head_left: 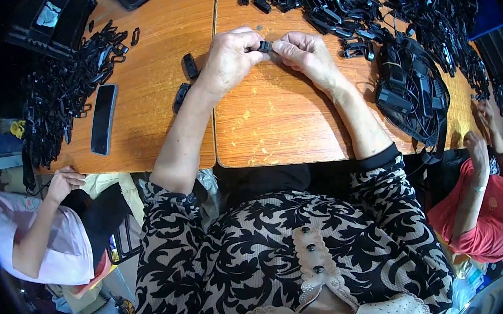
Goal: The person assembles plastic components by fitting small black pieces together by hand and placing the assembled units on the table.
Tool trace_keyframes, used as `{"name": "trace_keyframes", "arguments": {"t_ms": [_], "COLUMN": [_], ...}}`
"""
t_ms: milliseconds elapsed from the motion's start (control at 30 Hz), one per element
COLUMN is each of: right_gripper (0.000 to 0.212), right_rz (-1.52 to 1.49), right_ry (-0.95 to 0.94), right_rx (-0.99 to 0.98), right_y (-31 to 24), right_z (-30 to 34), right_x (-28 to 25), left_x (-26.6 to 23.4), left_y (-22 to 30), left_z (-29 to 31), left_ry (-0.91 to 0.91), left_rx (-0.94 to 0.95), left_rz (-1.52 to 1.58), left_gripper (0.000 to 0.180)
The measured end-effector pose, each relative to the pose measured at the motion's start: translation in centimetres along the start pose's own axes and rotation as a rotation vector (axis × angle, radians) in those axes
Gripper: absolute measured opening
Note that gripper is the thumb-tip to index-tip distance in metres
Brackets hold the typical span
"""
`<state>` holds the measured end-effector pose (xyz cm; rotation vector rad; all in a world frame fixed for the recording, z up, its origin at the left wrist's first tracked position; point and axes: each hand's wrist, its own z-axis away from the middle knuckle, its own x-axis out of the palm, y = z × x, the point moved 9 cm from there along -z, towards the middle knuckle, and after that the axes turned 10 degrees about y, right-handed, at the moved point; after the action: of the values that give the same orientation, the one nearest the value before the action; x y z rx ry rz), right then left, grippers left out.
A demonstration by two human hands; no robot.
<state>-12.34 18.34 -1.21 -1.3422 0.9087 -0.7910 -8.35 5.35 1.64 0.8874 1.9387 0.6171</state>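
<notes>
Over the middle of the wooden table, my left hand and my right hand meet at a small black plastic part. The left fingers pinch its left side, while the right thumb and fingertips press together at its right edge. What exactly the right fingertips grip is too small to make out. Beside my left wrist lie two black plastic pieces, one upper and one lower, the lower partly behind my forearm. Two more loose black pieces lie beyond my hands.
Heaps of black plastic parts cover the table's far right and left. A phone lies on the left, a bundle of black cables and adapters on the right. A black bin stands far left. Co-workers sit at both sides.
</notes>
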Motion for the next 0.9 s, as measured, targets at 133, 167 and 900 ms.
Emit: {"name": "trace_keyframes", "arguments": {"t_ms": [133,167,900], "right_gripper": [0.025,0.027,0.038], "right_rz": [0.059,0.074,0.070], "right_ry": [0.014,-0.013,-0.166], "right_rx": [0.055,0.106,-0.029], "right_y": [-0.6,-0.6,0.2], "right_z": [-0.4,-0.6,0.3], "right_x": [-0.3,-0.3,0.8], "left_x": [-0.1,-0.1,-1.2], "left_y": [0.5,0.9,3.9], "left_z": [0.0,-0.1,-0.5], "left_ry": [0.003,0.012,-0.058], "left_rx": [0.035,0.065,0.238], "left_rz": [-0.007,0.007,-0.070], "left_gripper": [0.017,0.017,0.021]}}
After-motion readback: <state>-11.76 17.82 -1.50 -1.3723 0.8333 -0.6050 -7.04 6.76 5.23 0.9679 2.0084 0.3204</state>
